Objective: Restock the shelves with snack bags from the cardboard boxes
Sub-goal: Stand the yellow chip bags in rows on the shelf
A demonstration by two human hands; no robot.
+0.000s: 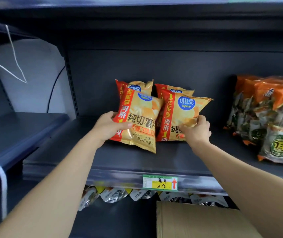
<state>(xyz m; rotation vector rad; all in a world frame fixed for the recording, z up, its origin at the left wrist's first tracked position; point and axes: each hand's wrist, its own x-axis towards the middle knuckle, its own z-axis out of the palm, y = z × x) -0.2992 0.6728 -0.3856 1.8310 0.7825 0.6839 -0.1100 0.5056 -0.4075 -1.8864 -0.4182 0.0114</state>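
fingers (113,116) of your left hand (109,127) wrap the left bag (139,121) by its left edge, thumb across the front. your right hand (197,132) clamps the right bag (183,112) at its lower right corner. both bags stand upright, long axes vertical, touching, just ahead of two rear bags (137,85) on the shelf (137,164). the left bag tilts nearer you. both arms stretch forward, and the box (197,220) sits below.

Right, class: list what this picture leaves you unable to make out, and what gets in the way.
Head view:
Rear chip bags: mostly hidden behind the front chip bags.
Cardboard box: cut by the bottom edge; contents unseen.
Silver packets: tops hidden by the shelf lip.
Price label: small print too small.
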